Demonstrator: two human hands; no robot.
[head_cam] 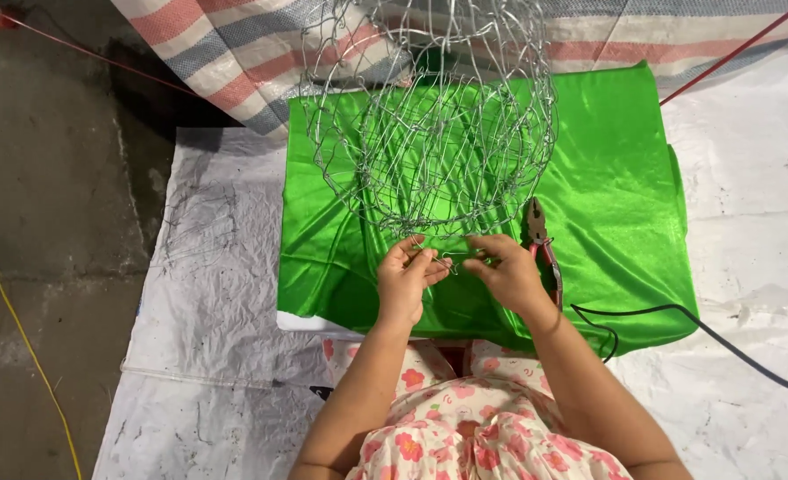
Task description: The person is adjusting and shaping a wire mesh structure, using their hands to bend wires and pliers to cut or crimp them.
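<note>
Silver wire mesh [430, 124] on green cloth [625, 160]; left hand [405, 276], right hand [503, 271] grip pinching mesh edge; pliers [541, 236] beside.

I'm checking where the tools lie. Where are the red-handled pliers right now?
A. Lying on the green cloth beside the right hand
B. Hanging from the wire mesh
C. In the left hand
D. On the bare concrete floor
A: the pliers lie on the green cloth just beside the right hand, while both hands pinch the wire mesh edge.
</note>
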